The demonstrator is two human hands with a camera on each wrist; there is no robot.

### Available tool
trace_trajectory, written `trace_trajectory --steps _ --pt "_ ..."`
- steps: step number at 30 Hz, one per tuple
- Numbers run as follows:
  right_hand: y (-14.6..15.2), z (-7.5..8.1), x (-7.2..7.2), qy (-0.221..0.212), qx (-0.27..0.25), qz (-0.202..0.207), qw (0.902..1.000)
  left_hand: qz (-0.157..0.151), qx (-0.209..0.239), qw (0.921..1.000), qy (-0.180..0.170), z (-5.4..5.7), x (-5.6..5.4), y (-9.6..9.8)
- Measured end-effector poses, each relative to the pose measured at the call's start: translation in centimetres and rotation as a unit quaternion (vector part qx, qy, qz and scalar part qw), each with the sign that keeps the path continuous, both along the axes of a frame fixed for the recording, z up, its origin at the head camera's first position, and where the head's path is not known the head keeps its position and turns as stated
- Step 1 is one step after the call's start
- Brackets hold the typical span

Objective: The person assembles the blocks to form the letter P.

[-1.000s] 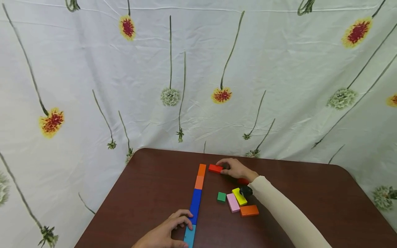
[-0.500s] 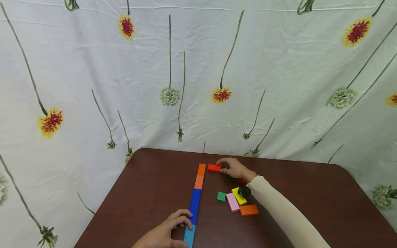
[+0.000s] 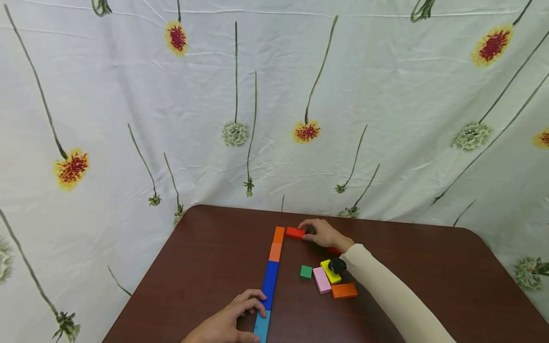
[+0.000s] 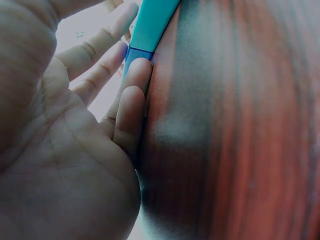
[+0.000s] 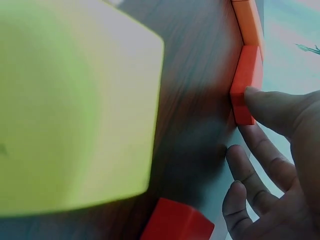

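A row of flat blocks runs away from me on the table: a light blue block [image 3: 262, 327], a dark blue stretch [image 3: 270, 285], a salmon block [image 3: 275, 252] and an orange block [image 3: 279, 234]. Beside this row my left hand [image 3: 229, 319] rests, its fingertips touching the light blue and dark blue blocks. At the far end, my right hand [image 3: 324, 232] pinches a red block [image 3: 295, 233] between thumb and finger. The right wrist view shows the thumb on the red block [image 5: 246, 82], whose other end is close to an orange block [image 5: 248, 22]; the other fingers are spread.
Right of the row lie a green block [image 3: 306, 272], a pink block [image 3: 322, 280], a yellow block [image 3: 330, 273] and an orange block [image 3: 345, 291]. Another red block [image 3: 334, 250] is partly under the right wrist. A flowered cloth [image 3: 274, 105] hangs behind the brown table [image 3: 214, 257].
My right hand has slid the red block slightly left, narrowing the gap to the far end of the row. The left hand has not visibly moved.
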State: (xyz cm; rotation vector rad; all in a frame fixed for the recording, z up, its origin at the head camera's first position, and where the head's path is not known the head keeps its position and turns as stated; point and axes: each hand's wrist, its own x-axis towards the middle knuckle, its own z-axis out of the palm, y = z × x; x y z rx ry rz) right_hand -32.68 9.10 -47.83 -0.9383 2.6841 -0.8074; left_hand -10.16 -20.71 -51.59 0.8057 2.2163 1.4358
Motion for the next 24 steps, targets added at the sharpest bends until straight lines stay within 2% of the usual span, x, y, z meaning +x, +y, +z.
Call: trace_trajectory --steps 15,24 --pt "-0.22 0.03 0.29 -0.004 0.0 -0.008 1.0 0.004 0.0 0.9999 -0.013 0.14 0.03 0.01" --pt "-0.24 -0.17 0.16 -0.001 -0.004 0.001 1.0 0.002 0.002 1.0 -0.003 0.03 0.03 0.03"
